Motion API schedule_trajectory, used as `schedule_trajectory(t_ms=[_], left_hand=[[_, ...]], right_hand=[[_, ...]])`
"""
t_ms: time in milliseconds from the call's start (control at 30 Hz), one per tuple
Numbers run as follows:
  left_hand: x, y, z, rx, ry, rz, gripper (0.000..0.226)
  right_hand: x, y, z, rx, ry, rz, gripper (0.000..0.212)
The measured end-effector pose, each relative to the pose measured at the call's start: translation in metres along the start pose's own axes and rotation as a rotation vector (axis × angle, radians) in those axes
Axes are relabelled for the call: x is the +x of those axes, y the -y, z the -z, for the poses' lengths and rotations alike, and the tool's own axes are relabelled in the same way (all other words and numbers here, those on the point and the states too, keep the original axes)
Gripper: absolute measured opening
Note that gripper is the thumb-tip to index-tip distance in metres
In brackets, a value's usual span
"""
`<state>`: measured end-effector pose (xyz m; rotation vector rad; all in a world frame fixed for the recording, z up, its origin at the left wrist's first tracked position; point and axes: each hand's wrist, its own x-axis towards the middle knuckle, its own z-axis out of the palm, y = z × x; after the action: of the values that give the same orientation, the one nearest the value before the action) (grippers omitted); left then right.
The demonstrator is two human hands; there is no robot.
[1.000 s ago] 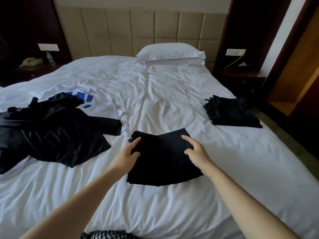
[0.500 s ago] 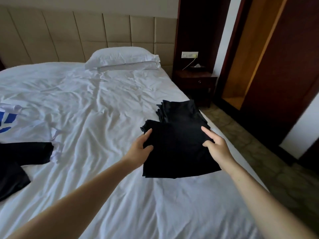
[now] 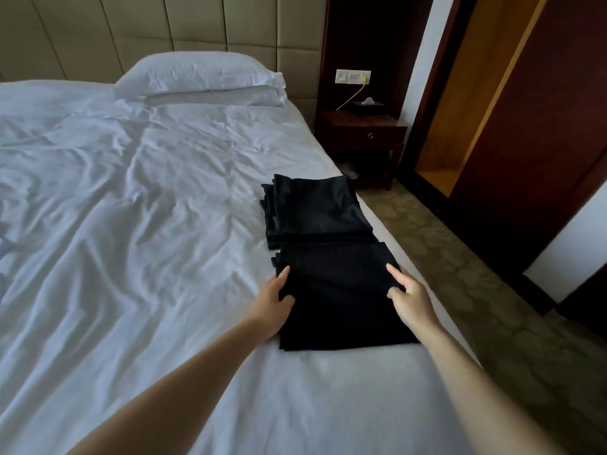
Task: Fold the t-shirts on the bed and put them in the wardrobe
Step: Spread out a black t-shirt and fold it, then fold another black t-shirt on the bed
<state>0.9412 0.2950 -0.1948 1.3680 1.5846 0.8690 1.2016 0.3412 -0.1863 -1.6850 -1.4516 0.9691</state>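
Both hands hold the folded black t-shirt [image 3: 341, 307] by its side edges: the left hand [image 3: 276, 300] has its thumb on top, and the right hand [image 3: 410, 297] pinches the other edge with one finger laid straight. The shirt sits just on the near side of the stack of folded shirts [image 3: 318, 215], touching its near edge (whether it is fully resting on the bed [image 3: 147, 224] is hard to tell). To stack it well, lift it level, square its edges over the stack and lower it flat. The wardrobe [image 3: 460, 110] is probably the opening beyond and to the right of the stack.
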Motion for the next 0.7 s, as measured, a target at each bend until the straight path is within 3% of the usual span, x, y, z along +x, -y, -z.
schedule_trajectory(t_ms=[300,433,500,600,700], left_hand=[[0.003,0.009,-0.004,0.01,-0.03,0.039,0.062],[-0.009,0.001,-0.003,-0.074,-0.01,0.081,0.063],[-0.017,0.0,-0.004,-0.021,-0.021,0.083,0.068],[-0.035,-0.001,-0.005,0.1,-0.015,0.084,0.065],[-0.056,-0.001,0.002,0.236,0.038,0.046,0.062]], right_hand=[[0.006,-0.016,-0.016,-0.093,0.0,0.03,0.05],[-0.007,-0.006,-0.013,-0.187,0.096,-0.015,0.062],[-0.015,0.002,-0.012,-0.345,0.107,-0.024,0.066],[-0.035,0.013,-0.014,-0.772,0.041,0.064,0.058],[-0.065,0.027,-0.02,-0.854,0.056,0.2,0.047]])
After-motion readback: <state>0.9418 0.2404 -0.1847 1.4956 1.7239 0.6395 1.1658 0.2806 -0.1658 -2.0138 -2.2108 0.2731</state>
